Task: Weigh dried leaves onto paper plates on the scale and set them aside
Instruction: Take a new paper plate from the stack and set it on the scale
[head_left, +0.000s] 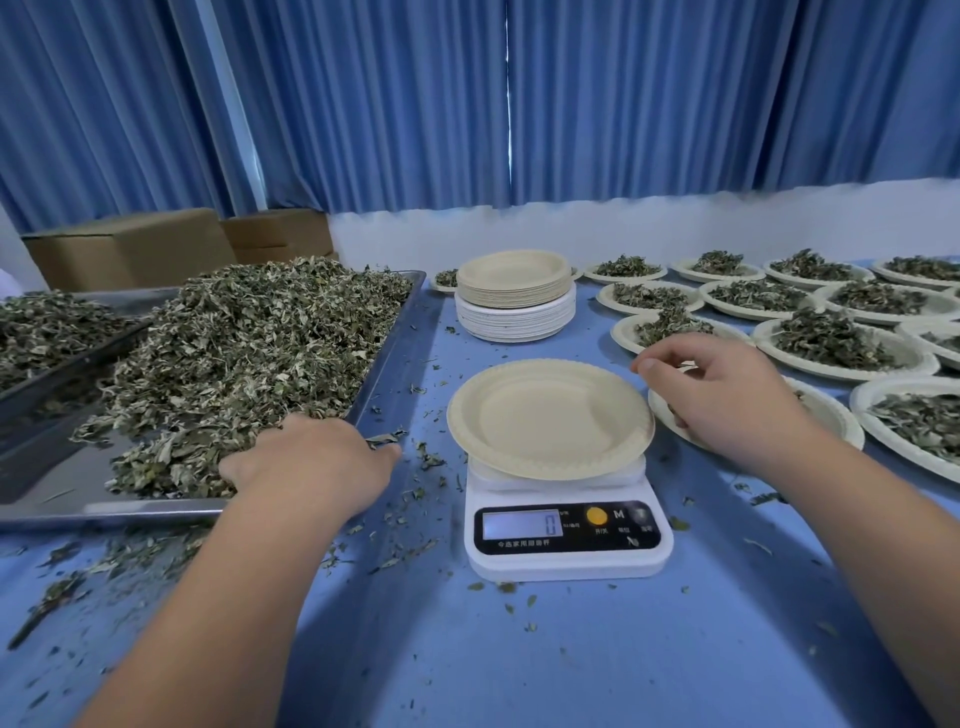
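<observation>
A white kitchen scale (567, 564) stands on the blue table, its display reading 0. An empty beige paper plate (550, 415) lies on its platform. Left of it a metal tray (387, 358) holds a big heap of dried leaves (244, 353). My left hand (311, 465) is dug into the heap at the tray's near right corner, fingers curled round a clump of leaves. My right hand (727, 400) hovers just right of the scale, over a filled plate (831, 415), its fingers loosely curled and holding nothing.
A stack of unused paper plates (514, 299) stands behind the scale. Several plates with leaf portions (831, 340) cover the table's right side. A second tray of leaves (52, 325) overlaps the first at far left. Cardboard boxes (130, 249) and blue curtains are behind. Loose crumbs litter the table.
</observation>
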